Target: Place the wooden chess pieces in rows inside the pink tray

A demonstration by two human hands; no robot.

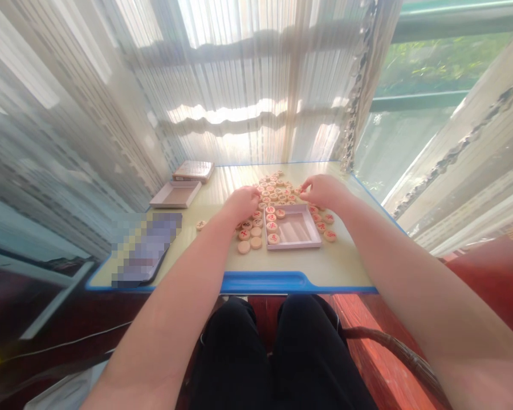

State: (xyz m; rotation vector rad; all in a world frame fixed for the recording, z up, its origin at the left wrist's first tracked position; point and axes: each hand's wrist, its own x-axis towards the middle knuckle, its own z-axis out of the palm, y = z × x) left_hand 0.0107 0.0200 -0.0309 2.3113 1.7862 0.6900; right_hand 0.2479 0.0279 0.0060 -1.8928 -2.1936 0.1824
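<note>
Round wooden Chinese chess pieces [279,192] lie in a heap in the middle of the table, marked in red or dark characters; several are blank side up. Just in front of the heap stands a shallow open box [299,245], with several red-marked pieces along its left side. My left hand [244,202] is at the heap's left edge, fingers curled and pressed together; whatever is in them is hidden. At the heap's right edge, my right hand [324,191] has its thumb and fingers closed on a Chinese chess piece [298,192] there.
At the back left are a box lid or tray [176,195] and a flat closed box [193,170]. A phone-like dark slab [154,247], partly pixelated, lies at the left. The table [346,267] has a blue rim; sheer curtains [239,85] hang behind it.
</note>
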